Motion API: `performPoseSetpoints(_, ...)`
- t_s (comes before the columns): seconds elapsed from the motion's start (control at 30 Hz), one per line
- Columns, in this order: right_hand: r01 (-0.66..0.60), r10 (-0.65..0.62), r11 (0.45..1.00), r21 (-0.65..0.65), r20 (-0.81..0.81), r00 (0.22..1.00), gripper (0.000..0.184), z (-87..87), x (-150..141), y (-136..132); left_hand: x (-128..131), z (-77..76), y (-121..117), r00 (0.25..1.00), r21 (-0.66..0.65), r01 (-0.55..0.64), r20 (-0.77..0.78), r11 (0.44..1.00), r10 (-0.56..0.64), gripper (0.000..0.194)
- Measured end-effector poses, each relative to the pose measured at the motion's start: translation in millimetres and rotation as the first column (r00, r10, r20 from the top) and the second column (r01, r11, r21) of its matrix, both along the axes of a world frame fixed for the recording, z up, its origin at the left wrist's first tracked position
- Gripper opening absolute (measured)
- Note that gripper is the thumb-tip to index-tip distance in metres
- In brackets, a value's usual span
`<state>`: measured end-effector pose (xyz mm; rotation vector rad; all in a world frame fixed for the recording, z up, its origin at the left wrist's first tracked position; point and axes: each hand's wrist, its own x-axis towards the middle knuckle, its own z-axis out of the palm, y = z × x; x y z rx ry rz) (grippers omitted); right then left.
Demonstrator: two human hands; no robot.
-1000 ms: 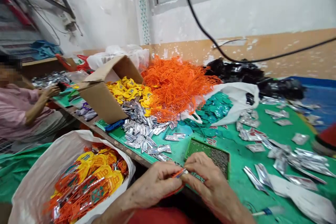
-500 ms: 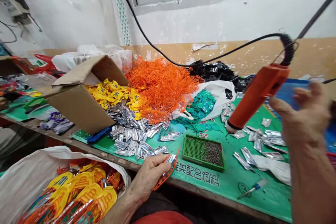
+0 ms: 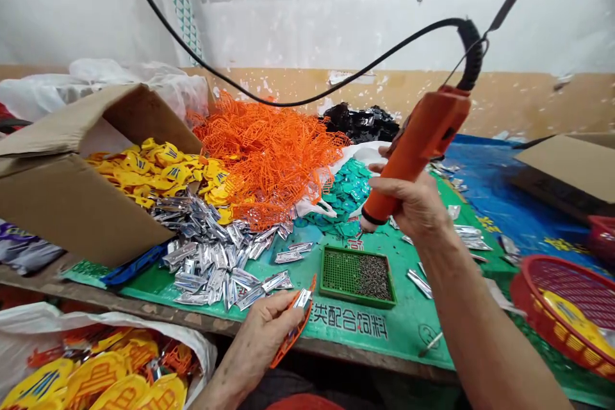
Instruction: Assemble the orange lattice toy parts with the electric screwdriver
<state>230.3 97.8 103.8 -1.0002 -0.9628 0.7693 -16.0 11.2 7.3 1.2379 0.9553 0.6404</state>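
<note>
Working with hands well apart beside the green perforated tray (image 3: 358,275)

Right hand (image 3: 416,202) is clamping an orange corded hand tool (image 3: 416,144) at a steep tilt, its tip pointing down just behind the tray, apparently keeping the tip close to the tabletop (image 3: 413,327), while its black cable (image 3: 471,54) is looping upward, seemingly staying clear of the work. Left hand (image 3: 262,333) is pinching an orange plastic frame (image 3: 294,339) and silver sachet (image 3: 302,298) in front of the tray, seemingly tilting them into view. Loose silver sachets (image 3: 211,262) are lying left of the tray.
</note>
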Motion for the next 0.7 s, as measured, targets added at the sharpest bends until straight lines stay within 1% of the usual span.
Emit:
performPoseSetpoints(0.13,0.056,-0.057,0.998,-0.032,-0.008,0.998,0.059,-35.6,-15.9,-8.7,1.3,3.1,2.3,0.999,-0.131,-0.012,0.028,0.991,0.016,0.032)
performPoseSetpoints(0.23,0.092,-0.093,0.995,-0.036,-0.039,0.995,0.062,-54.2,-22.7,-10.2,3.7,6.3,3.0,1.000,-0.192,-0.018,0.017,0.981,0.021,0.031)
performPoseSetpoints(0.3,0.111,-0.112,0.994,-0.019,-0.052,0.992,0.059,-59.9,-25.5,-9.4,5.0,7.2,2.9,1.000,-0.213,-0.017,0.015,0.977,0.021,0.030)
performPoseSetpoints(0.37,0.133,-0.133,0.991,-0.006,-0.053,0.990,0.051,-62.5,-27.8,-8.2,5.9,6.5,2.5,0.999,-0.214,-0.023,0.023,0.977,0.029,0.029)
performPoseSetpoints(0.47,0.155,-0.155,0.988,0.003,-0.034,0.987,0.036,-65.3,-31.2,-7.8,6.0,3.0,1.2,0.999,-0.184,-0.036,0.022,0.982,0.041,0.027)
performPoseSetpoints(0.57,0.165,-0.165,0.986,0.005,-0.015,0.986,0.026,-68.7,-34.3,-9.0,4.8,0.5,0.6,1.000,-0.157,-0.012,0.001,0.987,0.013,0.026)
performPoseSetpoints(0.7,0.175,-0.175,0.985,0.001,0.000,0.985,0.023,-72.2,-36.3,-10.2,3.4,1.1,1.3,0.999,-0.147,0.025,-0.023,0.989,-0.028,0.025)
